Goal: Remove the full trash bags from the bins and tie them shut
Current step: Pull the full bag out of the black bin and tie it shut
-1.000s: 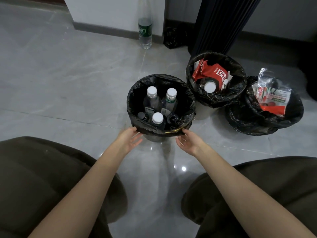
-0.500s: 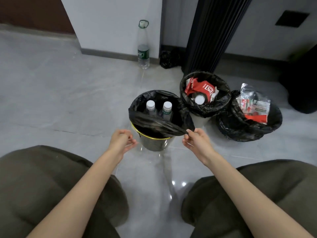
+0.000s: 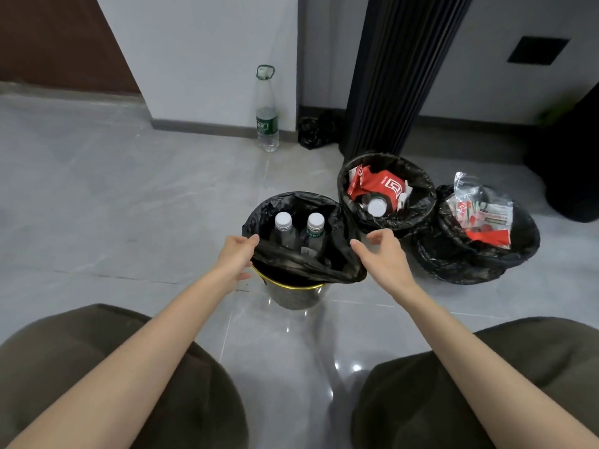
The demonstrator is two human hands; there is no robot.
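Observation:
The nearest bin, dark with a yellow rim, stands on the floor between my knees. Its black trash bag holds several clear bottles with white caps. The bag's near edge is off the rim and bunched above it. My left hand grips the bag's left edge, thumb on top and fingers curled underneath. My right hand hovers at the bag's right side with spread fingers, holding nothing. Two more bagged bins sit behind to the right: one with red packaging, one with plastic wrappers.
A tall clear bottle and a small crumpled black bag sit by the far wall. A black ribbed column rises behind the middle bin. A dark object stands at far right. My knees fill the lower corners.
The bag's near edge came off the bin rim. My right hand let go of the edge and opened. My left hand moved out to the bag's left side. The view tilted up.

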